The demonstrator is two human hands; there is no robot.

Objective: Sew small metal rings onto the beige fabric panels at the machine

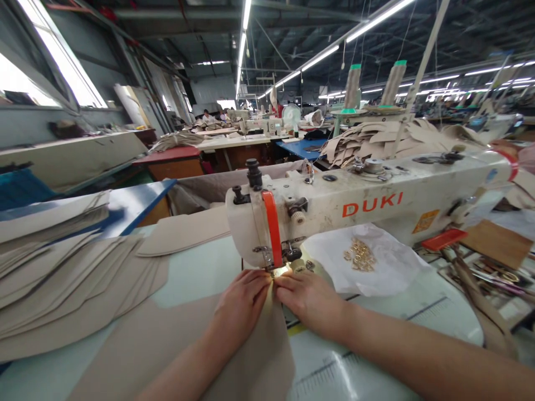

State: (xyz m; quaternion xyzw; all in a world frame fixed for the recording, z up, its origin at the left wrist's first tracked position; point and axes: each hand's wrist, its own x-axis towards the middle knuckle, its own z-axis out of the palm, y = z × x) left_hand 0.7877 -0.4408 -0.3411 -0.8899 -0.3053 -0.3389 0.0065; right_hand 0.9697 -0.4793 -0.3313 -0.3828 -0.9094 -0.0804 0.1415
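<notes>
A white DUKI sewing machine [368,203] stands across the table, its needle head at the centre with a small lamp lit underneath. A beige cut piece [167,345] lies on the table and runs up under the needle. My left hand [240,306] rests on this piece, fingers curled and pressed down just left of the needle. My right hand [311,298] lies flat beside it on the right, fingertips meeting the left hand's at the lit spot. Both hands press the beige piece against the machine bed.
A fanned stack of beige cut pieces [62,278] fills the left of the table. White paper with several small gold metal rings [361,256] lies right of the needle. Tools and an orange tray [445,239] sit at the right. More stacks [376,142] and other workstations stand behind.
</notes>
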